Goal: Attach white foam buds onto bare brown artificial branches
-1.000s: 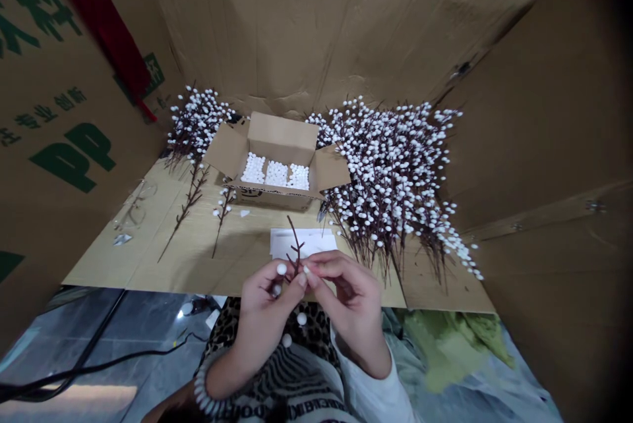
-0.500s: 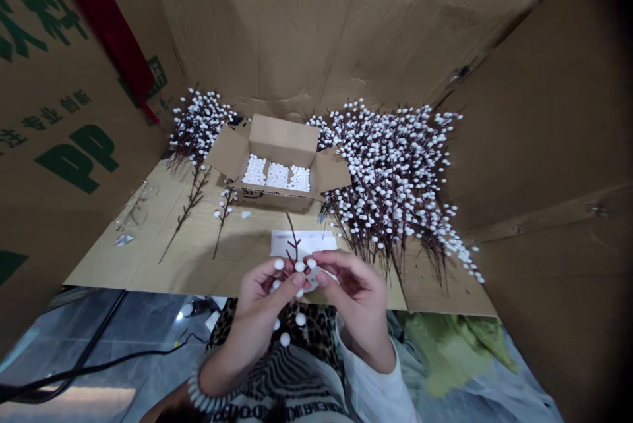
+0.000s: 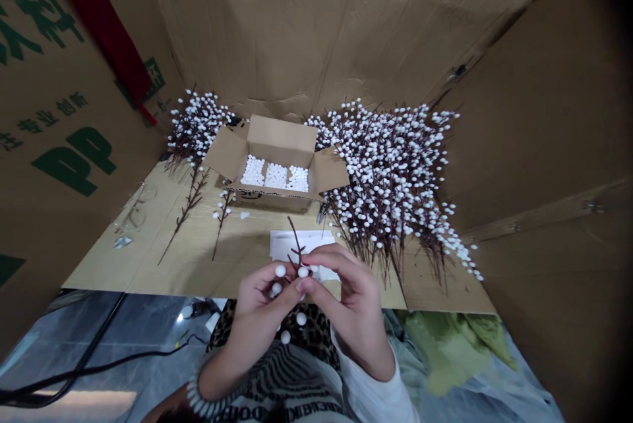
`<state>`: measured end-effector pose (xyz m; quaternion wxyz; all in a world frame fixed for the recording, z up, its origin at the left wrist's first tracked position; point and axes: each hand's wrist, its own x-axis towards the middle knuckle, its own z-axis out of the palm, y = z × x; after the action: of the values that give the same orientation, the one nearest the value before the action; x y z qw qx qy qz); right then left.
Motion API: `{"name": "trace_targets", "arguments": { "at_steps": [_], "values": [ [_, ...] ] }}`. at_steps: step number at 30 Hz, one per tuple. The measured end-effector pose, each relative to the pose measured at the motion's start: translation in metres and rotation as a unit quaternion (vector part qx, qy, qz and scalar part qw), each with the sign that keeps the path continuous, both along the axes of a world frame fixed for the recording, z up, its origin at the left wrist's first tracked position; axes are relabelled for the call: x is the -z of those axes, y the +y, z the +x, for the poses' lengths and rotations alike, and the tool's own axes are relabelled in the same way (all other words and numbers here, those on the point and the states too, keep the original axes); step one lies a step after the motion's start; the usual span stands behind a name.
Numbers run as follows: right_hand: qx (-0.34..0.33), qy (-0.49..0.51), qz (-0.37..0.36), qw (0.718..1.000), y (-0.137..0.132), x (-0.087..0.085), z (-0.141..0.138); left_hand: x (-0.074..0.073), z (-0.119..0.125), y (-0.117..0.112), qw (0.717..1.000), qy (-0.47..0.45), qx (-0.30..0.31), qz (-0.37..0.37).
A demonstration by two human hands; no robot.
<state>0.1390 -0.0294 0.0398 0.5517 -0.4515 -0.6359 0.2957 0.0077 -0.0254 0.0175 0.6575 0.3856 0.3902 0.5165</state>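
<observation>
My left hand (image 3: 264, 301) is closed around a brown artificial twig (image 3: 295, 235), whose bare forked tip points up and away from me. Several white balls sit on its side stems, some hanging below my fingers. My right hand (image 3: 349, 301) meets the left at the twig, thumb and forefinger pinched together. A white ball (image 3: 314, 269) shows between those fingers, partly hidden. Another white ball (image 3: 303, 272) lies right at the fingertips. Behind the hands, white paper (image 3: 321, 237) lies on the table.
An open cardboard box (image 3: 277, 199) holds white balls in three groups. Finished-looking berry branches (image 3: 386, 166) are heaped at right, with a smaller bunch (image 3: 198, 120) at left. A bare twig (image 3: 185, 212) and a partly berried twig (image 3: 222, 219) lie on the table (image 3: 143, 265). Cardboard walls (image 3: 267, 34) enclose it.
My right fingers have moved left and closed in against the twig beside the left thumb. The pale thing between my hands is now mostly covered.
</observation>
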Motion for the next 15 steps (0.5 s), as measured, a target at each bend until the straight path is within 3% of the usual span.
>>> {"name": "trace_targets", "arguments": {
  "at_steps": [10,12,15],
  "values": [
    [0.018,0.022,-0.025,0.999,0.001,0.002,0.000,-0.004,-0.002,0.002,0.997,0.063,0.032,0.003],
    [0.058,0.068,-0.032,0.995,0.002,0.005,0.002,0.000,-0.003,0.002,0.997,0.068,0.033,-0.009],
    [0.190,0.192,-0.004,0.963,0.005,0.006,0.017,0.010,-0.005,0.001,0.997,0.070,0.006,-0.039]
  ]
}}
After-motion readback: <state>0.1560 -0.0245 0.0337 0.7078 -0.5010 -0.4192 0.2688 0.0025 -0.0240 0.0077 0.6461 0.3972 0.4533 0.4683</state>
